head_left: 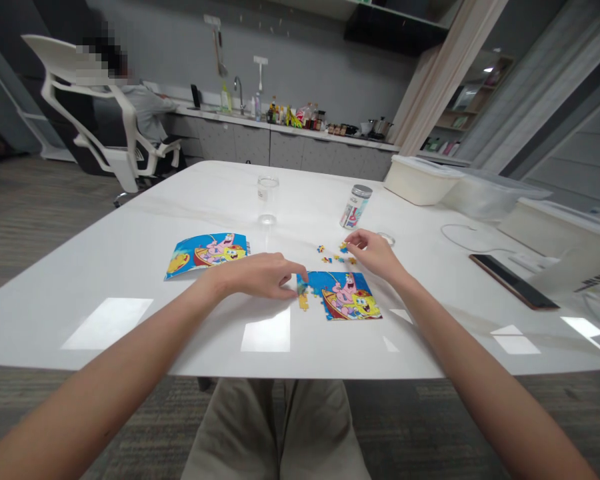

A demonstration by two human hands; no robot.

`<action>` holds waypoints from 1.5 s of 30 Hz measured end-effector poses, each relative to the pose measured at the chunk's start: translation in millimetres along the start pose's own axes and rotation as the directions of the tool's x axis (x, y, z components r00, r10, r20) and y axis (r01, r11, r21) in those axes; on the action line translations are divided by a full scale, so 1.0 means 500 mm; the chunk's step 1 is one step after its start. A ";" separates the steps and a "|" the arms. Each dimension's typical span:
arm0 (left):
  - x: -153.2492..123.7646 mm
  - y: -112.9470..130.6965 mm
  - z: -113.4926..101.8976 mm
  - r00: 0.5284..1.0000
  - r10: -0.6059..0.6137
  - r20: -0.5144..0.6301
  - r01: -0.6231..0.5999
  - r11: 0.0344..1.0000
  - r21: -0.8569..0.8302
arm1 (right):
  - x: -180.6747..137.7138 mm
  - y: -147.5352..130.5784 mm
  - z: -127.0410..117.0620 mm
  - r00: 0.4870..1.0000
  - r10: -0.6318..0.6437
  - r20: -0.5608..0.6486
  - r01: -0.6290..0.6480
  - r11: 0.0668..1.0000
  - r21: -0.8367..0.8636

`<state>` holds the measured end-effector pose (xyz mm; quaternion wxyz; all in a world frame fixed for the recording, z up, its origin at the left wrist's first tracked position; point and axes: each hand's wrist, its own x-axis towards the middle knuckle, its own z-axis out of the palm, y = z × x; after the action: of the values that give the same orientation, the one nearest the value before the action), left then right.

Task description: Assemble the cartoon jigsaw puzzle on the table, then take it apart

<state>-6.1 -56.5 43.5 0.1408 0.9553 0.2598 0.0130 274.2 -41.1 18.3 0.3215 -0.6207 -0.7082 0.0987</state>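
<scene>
A partly joined jigsaw puzzle with cartoon figures in a boat lies flat on the white table, with a gap in its left part. My left hand is at its upper left edge, index finger stretched onto the blue pieces and thumb apart, holding nothing. Beyond the puzzle, my right hand pinches a small puzzle piece between thumb and fingertips. Several loose pieces lie just left of that hand. A printed picture sheet with the same scene lies left, slightly curled, partly behind my left hand.
Behind the puzzle stand a clear jar and a printed canister with a grey lid. On the right are a dark phone-like slab, a cable and white bins. A person sits at the far left.
</scene>
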 end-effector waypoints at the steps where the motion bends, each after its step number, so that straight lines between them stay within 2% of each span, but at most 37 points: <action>1: 0.000 0.001 0.000 1.000 -0.004 0.006 0.004 1.000 0.007 | 0.005 0.013 -0.007 0.999 0.029 -0.025 -0.031 0.998 -0.056; 4: 0.001 0.004 0.000 0.999 -0.048 0.005 0.047 0.997 0.053 | 0.014 0.042 -0.021 0.992 0.117 -0.035 -0.121 0.979 -0.163; 9: 0.007 0.008 0.007 0.989 -0.147 -0.009 0.147 0.983 0.112 | 0.018 0.068 -0.025 0.974 0.226 0.010 -0.219 0.952 -0.214; 13: 0.011 0.008 0.009 0.984 -0.178 0.012 0.174 0.970 0.169 | 0.014 0.080 -0.017 0.984 0.173 0.037 -0.154 0.940 -0.303; 16: 0.010 0.011 0.006 0.980 -0.200 0.023 0.192 0.963 0.191 | 0.009 0.071 -0.012 0.992 0.127 0.013 -0.115 0.935 -0.335; 19: 0.009 0.012 0.004 0.980 -0.198 0.021 0.191 0.964 0.183 | 0.003 0.041 -0.010 0.997 0.018 0.079 0.002 0.968 -0.251; 23: 0.008 0.009 0.003 0.984 -0.177 0.019 0.172 0.973 0.156 | -0.008 -0.003 -0.007 0.973 -0.106 0.207 0.135 0.982 -0.131; 29: 0.007 0.004 0.004 0.984 -0.178 0.031 0.171 0.973 0.154 | -0.017 -0.025 0.002 0.953 -0.089 0.291 0.138 0.979 -0.151; 34: 0.005 0.004 0.003 0.993 -0.114 -0.001 0.113 0.986 0.119 | -0.018 -0.026 0.004 0.958 -0.055 0.282 0.105 0.981 -0.165; 40: -0.002 0.007 -0.004 0.996 0.080 -0.039 -0.080 0.997 0.001 | -0.020 -0.020 0.006 0.954 -0.093 0.285 0.127 0.986 -0.106; 45: -0.003 0.011 -0.010 0.993 0.115 -0.014 -0.115 0.992 -0.054 | -0.019 -0.016 0.006 0.941 -0.072 0.330 0.109 0.990 -0.094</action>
<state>-5.3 -60.6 50.1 0.1646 0.9643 0.2046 0.0333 266.2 -51.1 16.9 0.1693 -0.5793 -0.7839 0.1456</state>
